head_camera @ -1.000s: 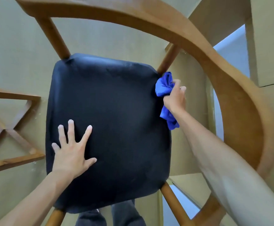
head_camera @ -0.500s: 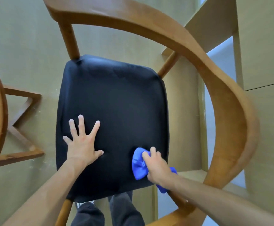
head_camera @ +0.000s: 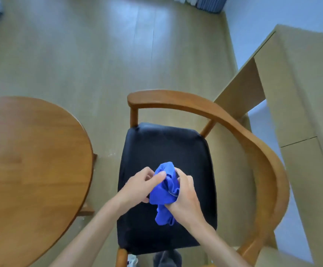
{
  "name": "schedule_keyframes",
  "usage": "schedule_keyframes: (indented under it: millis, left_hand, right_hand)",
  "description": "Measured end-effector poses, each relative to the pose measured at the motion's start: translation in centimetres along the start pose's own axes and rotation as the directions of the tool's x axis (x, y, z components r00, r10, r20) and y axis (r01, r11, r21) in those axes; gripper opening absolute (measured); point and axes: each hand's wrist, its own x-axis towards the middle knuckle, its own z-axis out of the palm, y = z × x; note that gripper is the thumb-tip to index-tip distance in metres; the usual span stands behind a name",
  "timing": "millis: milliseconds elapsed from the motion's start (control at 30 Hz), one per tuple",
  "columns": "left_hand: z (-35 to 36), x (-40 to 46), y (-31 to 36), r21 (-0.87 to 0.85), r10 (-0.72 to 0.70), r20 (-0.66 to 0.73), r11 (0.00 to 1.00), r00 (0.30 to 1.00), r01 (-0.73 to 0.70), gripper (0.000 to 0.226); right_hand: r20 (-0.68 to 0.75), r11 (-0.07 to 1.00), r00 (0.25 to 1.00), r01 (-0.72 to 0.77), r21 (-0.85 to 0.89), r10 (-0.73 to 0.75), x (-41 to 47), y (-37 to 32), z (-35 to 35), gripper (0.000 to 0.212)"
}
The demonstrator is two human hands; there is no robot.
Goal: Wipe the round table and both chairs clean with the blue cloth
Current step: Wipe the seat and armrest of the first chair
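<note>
A wooden chair (head_camera: 233, 122) with a curved armrest and a black padded seat (head_camera: 166, 147) stands in front of me. Above the seat both my hands hold the bunched blue cloth (head_camera: 165, 189). My right hand (head_camera: 185, 199) grips its right side and lower part. My left hand (head_camera: 141, 186) pinches its upper left edge between thumb and fingers. The round wooden table (head_camera: 31, 170) fills the left of the view, its edge close to the chair's left side.
A beige cabinet (head_camera: 301, 93) stands right of the chair, almost touching the armrest. Pale wood floor (head_camera: 99, 54) stretches ahead. A blue-grey object (head_camera: 207, 2) sits by the far wall. My legs show under the seat's front edge.
My left hand left the seat and took hold of the cloth. My right hand lifted the cloth off the seat's front right. My head rose, bringing the table and floor into view.
</note>
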Motion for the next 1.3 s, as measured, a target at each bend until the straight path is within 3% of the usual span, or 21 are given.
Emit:
schedule_keyframes:
  millis: [100,267,333,467,567,633,700,833,933,1000,1067,1133,1300]
  left_hand:
    - [0.0,-5.4,4.3,0.076,0.183,-0.034,0.981,0.982,-0.180,0.044]
    - [-2.1,-13.5,10.0,0.103,0.401,0.009,0.911,0.916,-0.399,0.036]
    - [-2.8,-16.3,11.8,0.118,0.462,0.042,0.878,0.886,-0.464,0.037]
    - [-3.0,-20.7,14.7,0.132,0.567,0.085,0.809,0.819,-0.573,0.041]
    - [-3.0,-23.4,16.7,0.168,0.600,0.076,0.780,0.797,-0.603,0.043]
    - [-3.0,-24.8,18.0,0.186,0.615,0.055,0.768,0.787,-0.613,0.043]
    - [-3.1,-25.8,19.3,0.218,0.631,0.025,0.754,0.776,-0.620,0.040]
    - [-3.6,-27.0,21.3,0.332,0.655,-0.042,0.721,0.755,-0.608,0.037]
    - [-4.2,-27.8,21.7,0.455,0.671,-0.012,0.664,0.742,-0.594,0.032]
    - [-4.3,-28.5,21.7,0.342,0.682,0.018,0.683,0.731,-0.646,0.021]
    - [-4.2,-28.7,21.5,0.209,0.694,-0.059,0.711,0.717,-0.671,0.012]
    - [-3.9,-28.6,21.1,0.230,0.698,-0.168,0.715,0.696,-0.660,0.006]
    - [-2.9,-29.2,21.0,0.243,0.713,-0.278,0.701,0.644,-0.671,0.004]
  right_hand:
    - [0.039,0.992,0.994,0.096,0.081,-0.099,-3.2,-5.5,-2.2,0.068]
    - [0.271,0.924,0.934,0.128,0.360,-0.235,-8.8,-12.9,-7.9,0.055]
    - [0.202,0.919,0.938,0.203,0.339,-0.282,-10.6,-15.5,-8.9,0.047]
    - [-0.077,0.923,0.952,0.307,0.232,-0.297,-12.8,-19.0,-10.2,0.023]
    - [-0.157,0.925,0.930,0.355,0.135,-0.334,-14.3,-20.3,-12.6,0.008]
    - [-0.189,0.918,0.913,0.383,0.099,-0.361,-15.5,-20.9,-14.4,0.018]
    - [-0.208,0.905,0.901,0.410,0.114,-0.381,-16.5,-21.3,-16.1,0.026]
    - [-0.250,0.892,0.889,0.427,0.148,-0.384,-17.6,-21.7,-18.7,0.019]
    - [-0.170,0.877,0.906,0.418,0.236,-0.387,-18.5,-21.2,-20.7,0.019]
    - [-0.093,0.838,0.909,0.412,0.357,-0.407,-19.2,-21.0,-21.8,0.024]
    - [-0.086,0.850,0.900,0.432,0.301,-0.427,-19.2,-21.0,-22.3,0.024]
    - [-0.104,0.871,0.886,0.464,0.160,-0.453,-18.9,-21.3,-22.1,0.021]
    - [-0.176,0.862,0.862,0.496,0.104,-0.475,-17.8,-22.9,-21.7,0.017]
